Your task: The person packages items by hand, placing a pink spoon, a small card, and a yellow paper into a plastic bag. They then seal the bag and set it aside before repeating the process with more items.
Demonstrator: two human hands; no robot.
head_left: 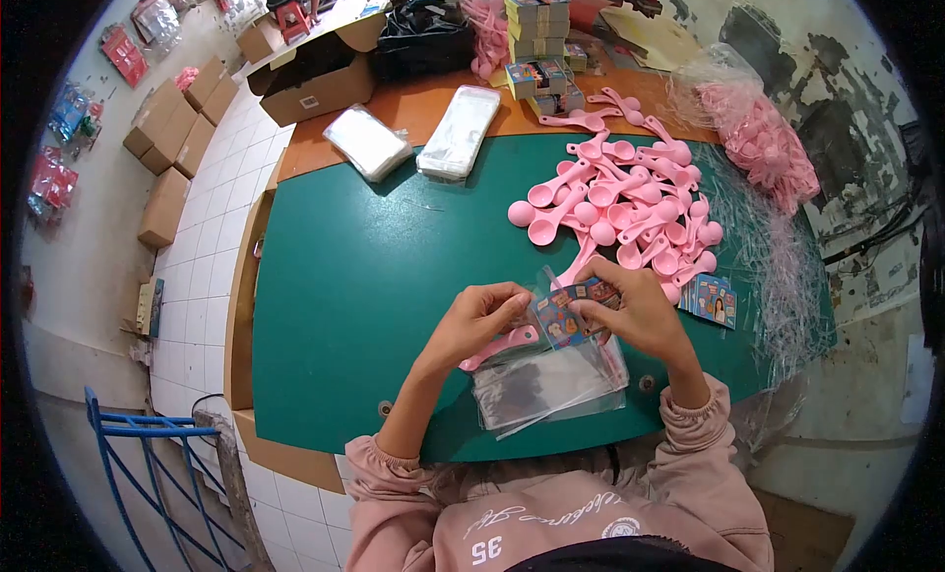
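Note:
My left hand (479, 322) pinches the left side of a small clear bag, its fingers closed. My right hand (627, 304) has its fingers wrapped round a blue printed card (563, 318), which shows at the clear bag between both hands. A pink spoon (500, 347) lies on the green table just below my left hand. Under both hands, a stack of clear plastic bags (532, 387) lies near the table's front edge. Beyond my hands is a large heap of pink spoons (630, 193). Several more printed cards (711, 302) lie fanned to the right of my right hand.
Two stacks of clear bags (460, 131) (368, 143) lie at the back of the green table (335, 277). Behind them stand a cardboard box (320, 88) and stacked card bundles (537, 40). Plastic strips (778, 267) and a bag of pink spoons (758, 139) are on the right.

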